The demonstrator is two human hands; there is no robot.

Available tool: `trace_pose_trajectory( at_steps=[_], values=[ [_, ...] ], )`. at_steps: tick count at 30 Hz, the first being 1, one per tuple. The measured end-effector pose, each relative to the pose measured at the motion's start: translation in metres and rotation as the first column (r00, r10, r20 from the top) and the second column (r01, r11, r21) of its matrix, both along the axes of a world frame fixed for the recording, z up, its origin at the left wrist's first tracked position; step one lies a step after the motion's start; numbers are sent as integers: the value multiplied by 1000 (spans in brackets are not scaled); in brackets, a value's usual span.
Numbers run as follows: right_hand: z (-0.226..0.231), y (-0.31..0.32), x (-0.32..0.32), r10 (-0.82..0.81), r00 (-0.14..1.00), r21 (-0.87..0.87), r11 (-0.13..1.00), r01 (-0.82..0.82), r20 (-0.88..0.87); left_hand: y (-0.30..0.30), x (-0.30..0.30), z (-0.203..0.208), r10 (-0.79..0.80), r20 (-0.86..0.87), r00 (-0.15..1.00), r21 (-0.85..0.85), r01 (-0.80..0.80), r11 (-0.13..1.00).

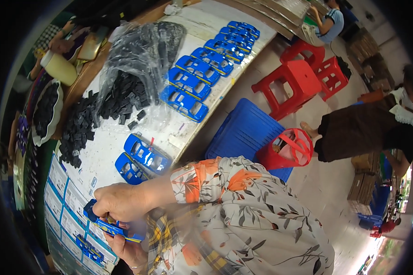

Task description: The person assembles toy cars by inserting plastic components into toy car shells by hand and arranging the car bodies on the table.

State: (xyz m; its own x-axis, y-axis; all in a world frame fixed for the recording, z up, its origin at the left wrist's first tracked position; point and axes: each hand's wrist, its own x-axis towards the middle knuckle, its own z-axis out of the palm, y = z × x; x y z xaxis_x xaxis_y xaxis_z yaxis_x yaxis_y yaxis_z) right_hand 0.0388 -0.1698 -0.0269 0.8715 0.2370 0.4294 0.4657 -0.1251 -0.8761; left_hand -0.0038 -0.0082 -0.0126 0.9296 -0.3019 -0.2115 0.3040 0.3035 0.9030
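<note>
A blue toy car body (132, 235) with yellow trim is held in front of me at the lower left. From below, my left hand (126, 251) is closed around it. My right hand (118, 201) bends over its far end, fingers curled in and pressed on the car; what lies under those fingertips is hidden. Just beyond my right wrist, two more blue car bodies (147, 155) lie side by side on the white worktable (108, 167). Another blue car (90, 249) lies on the printed sheets (73, 197) near my left hand.
Small black plastic pieces (78, 130) spill from a clear bag (144, 48). Several blue car bodies (186, 103) line the table's right edge. A white bowl (54, 112) and pale yellow jar (59, 67) stand left. Red stools (298, 80), a blue crate (236, 130), a red bucket (300, 158) and people are around.
</note>
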Motion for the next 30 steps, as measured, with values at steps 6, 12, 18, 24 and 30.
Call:
trace_pose_trajectory(
  at_steps=[6,12,18,24,30],
  values=[
    [8,-21,-14,-71,997,17,997,71,-13,-7,4,-2,-88,41,995,-2,88,996],
    [3,-39,-19,-43,994,141,988,57,-100,-4,18,-15,-133,32,991,0,133,991],
    [-2,-49,-18,-34,997,170,985,44,-62,-12,18,-8,-142,24,990,75,140,987],
    [1,-60,-42,-165,959,80,979,187,-229,-12,22,-6,-186,18,982,153,181,971],
    [1,-57,-50,-202,978,-14,979,201,-57,-16,12,-2,-137,29,990,202,129,971]
  ],
)
